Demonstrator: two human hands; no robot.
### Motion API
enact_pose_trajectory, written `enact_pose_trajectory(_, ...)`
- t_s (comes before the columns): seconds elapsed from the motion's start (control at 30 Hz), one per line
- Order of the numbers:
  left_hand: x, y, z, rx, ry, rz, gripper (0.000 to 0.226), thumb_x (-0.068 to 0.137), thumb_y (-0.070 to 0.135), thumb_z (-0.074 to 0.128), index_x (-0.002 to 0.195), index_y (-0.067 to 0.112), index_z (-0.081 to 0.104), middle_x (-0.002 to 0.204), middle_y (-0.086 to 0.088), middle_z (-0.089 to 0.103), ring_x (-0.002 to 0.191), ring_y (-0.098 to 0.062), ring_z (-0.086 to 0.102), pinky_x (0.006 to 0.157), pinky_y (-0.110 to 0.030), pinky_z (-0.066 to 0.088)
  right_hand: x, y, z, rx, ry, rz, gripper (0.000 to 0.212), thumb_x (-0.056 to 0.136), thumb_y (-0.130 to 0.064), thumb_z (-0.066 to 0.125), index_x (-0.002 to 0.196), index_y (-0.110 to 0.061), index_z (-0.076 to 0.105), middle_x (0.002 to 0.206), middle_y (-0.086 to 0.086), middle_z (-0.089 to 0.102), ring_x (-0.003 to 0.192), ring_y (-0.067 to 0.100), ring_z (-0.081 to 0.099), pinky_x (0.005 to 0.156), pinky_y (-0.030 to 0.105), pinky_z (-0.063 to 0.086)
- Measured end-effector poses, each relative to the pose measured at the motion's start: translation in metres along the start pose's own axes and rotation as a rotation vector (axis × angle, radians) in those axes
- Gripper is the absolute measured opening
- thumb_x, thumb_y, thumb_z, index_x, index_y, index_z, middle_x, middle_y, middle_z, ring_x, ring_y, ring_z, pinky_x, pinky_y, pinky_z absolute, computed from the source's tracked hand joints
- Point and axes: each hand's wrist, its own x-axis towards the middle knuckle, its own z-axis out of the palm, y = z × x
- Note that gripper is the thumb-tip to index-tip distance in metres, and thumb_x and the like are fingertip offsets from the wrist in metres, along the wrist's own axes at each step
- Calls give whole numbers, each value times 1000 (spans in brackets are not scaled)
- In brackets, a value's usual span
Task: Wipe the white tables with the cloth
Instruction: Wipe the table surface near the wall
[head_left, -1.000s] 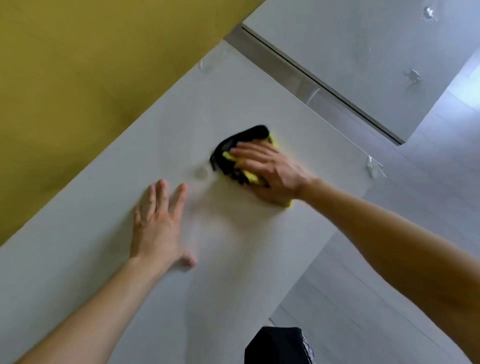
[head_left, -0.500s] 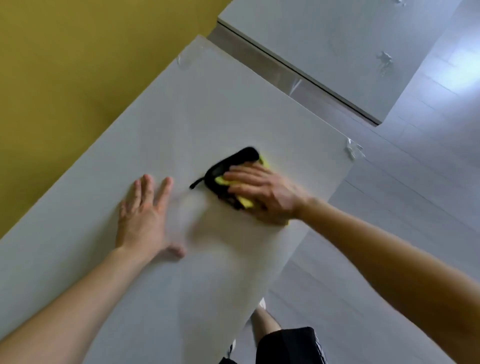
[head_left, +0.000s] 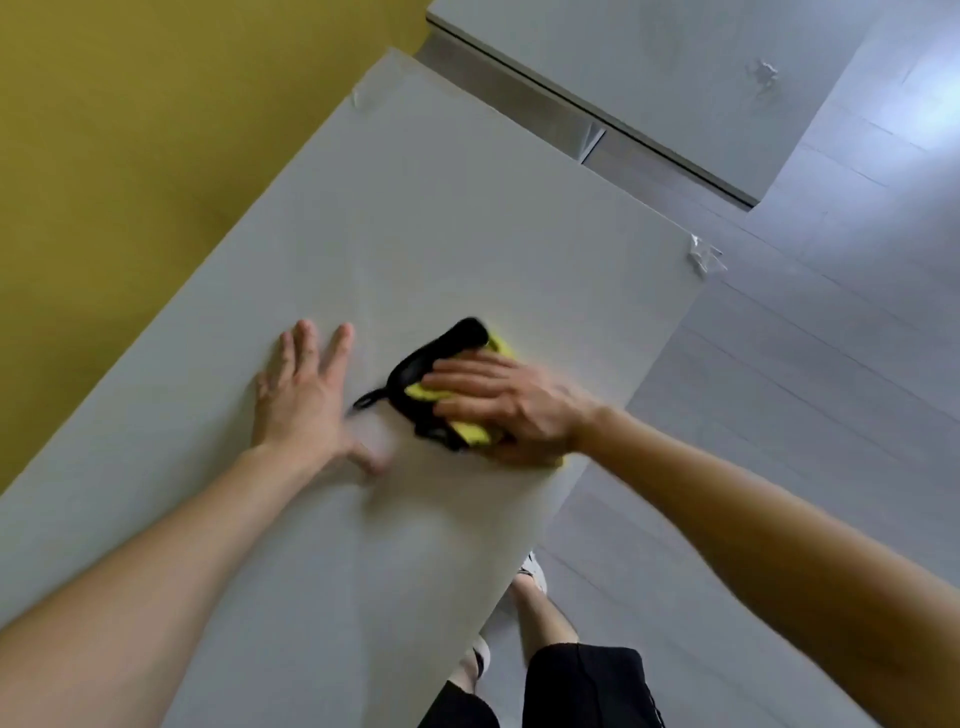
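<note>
A yellow cloth with a black edge (head_left: 439, 366) lies on the near white table (head_left: 467, 208), close to its right edge. My right hand (head_left: 511, 402) presses flat on the cloth with straight fingers and covers most of its yellow part. My left hand (head_left: 304, 395) rests flat on the table just left of the cloth, fingers spread. A black loop of the cloth trails toward my left hand. A second white table (head_left: 649, 67) stands beyond a narrow gap at the top.
A yellow wall (head_left: 130, 130) runs along the table's left side. Pale floorboards (head_left: 805, 389) lie to the right. Crumpled clear tape (head_left: 704, 254) sticks at the table's far right corner. My legs and shoes (head_left: 535, 613) show below the table's edge.
My right hand has slid the cloth toward me along the table, nearer its right edge. My left hand has stayed flat on the table. The camera has tilted.
</note>
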Motion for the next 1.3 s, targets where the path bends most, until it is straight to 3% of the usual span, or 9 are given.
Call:
enact_pose_trajectory(0.23,3,-3,3,-7,13,10,188,28,79,98,171,35,-18,180,-13,-18,168,-33,-11,132,-61,22,9,99,-43,-179,444,946,77,93,-55,65,159,-17,52,171,10,42,162,34,32,134,56,17)
enact_pose_trajectory(0.3,3,-2,4,-10,10,7,188,28,79,98,171,35,-17,180,-13,-17,168,-34,-10,132,-62,22,21,20,1,-115,490,909,79,89,-45,73,159,-15,52,173,13,37,164,36,28,133,62,17)
enact_pose_trajectory(0.4,2,-3,0,19,-4,11,184,35,80,97,170,34,-19,180,-15,-17,168,-37,-8,130,-64,24,-7,-126,55,17,176,451,67,98,-47,67,157,-19,55,177,8,32,168,30,18,131,60,22)
enact_pose_trajectory(0.5,-4,0,-4,18,-40,18,182,39,82,95,169,33,-21,179,-16,-19,167,-39,-11,130,-66,21,-59,-124,49,47,29,205,63,104,-45,65,159,-18,54,177,7,32,167,29,19,130,58,27)
enact_pose_trajectory(0.8,-21,80,-5,-39,21,289,176,43,78,97,167,43,-23,179,-7,-24,167,-34,-18,134,-61,6,-53,116,-69,-133,321,1144,86,94,-67,36,169,-25,34,180,4,23,169,24,11,136,54,6)
enact_pose_trajectory(0.9,-5,97,-17,27,-4,255,179,43,76,98,167,39,-27,176,-10,-31,165,-38,-21,131,-71,9,-38,27,-19,-145,410,1095,79,94,-54,52,167,-23,40,180,6,24,169,26,13,134,59,13)
enact_pose_trajectory(1.07,12,106,-24,134,-16,233,168,55,72,96,168,39,-24,176,-10,-30,165,-44,-19,123,-80,21,-71,-101,40,-70,176,665,72,104,-50,59,168,-24,41,181,4,18,169,27,7,135,58,16)
enact_pose_trajectory(1.17,12,104,-22,144,-26,225,179,42,80,95,165,41,-30,176,-9,-32,165,-43,-20,125,-78,19,-81,-29,13,-130,217,674,74,99,-47,66,165,-22,45,180,5,24,169,26,13,135,55,16)
enact_pose_trajectory(1.3,16,103,-19,137,-14,228,185,35,80,95,164,42,-31,176,-9,-33,165,-41,-20,125,-77,20,-59,109,-58,-177,359,1156,74,102,-60,48,166,-24,40,180,5,24,169,25,12,137,50,3)
